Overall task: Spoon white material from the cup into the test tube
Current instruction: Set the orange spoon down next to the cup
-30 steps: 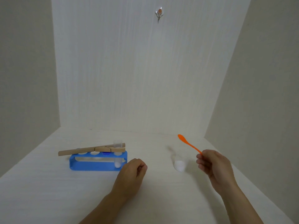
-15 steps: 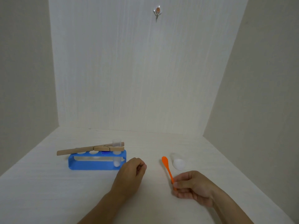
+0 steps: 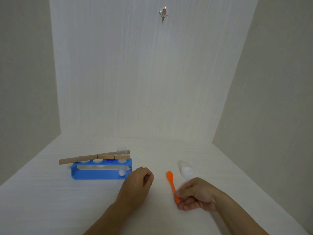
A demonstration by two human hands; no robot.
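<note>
- One orange spoon (image 3: 171, 183) lies low over the white table (image 3: 42, 200), bowl pointing far and slightly left; no white material is visible in the bowl.
- The right hand (image 3: 197, 194) pinches the spoon's near handle end between thumb and fingers, the remaining fingers curled under.
- The left hand (image 3: 137, 185) rests on the table as a loose fist and holds nothing.
- One clear cup (image 3: 185, 170) stands just far-right of the spoon bowl, apart from it, with white material in its bottom.
- One blue rack (image 3: 101, 171) sits to the left; one test tube (image 3: 122, 162) stands upright in its rightmost hole, a little white material at its base.
- One wooden clamp (image 3: 94, 157) lies across the rack top, gripping the tube near its rim, its handle overhanging the rack's left end.
- One wall hook (image 3: 163, 13) is fixed high on the far wall.
- Bare table lies between rack and cup, near both forearms, and toward the far wall; side walls bound the left and right edges.
</note>
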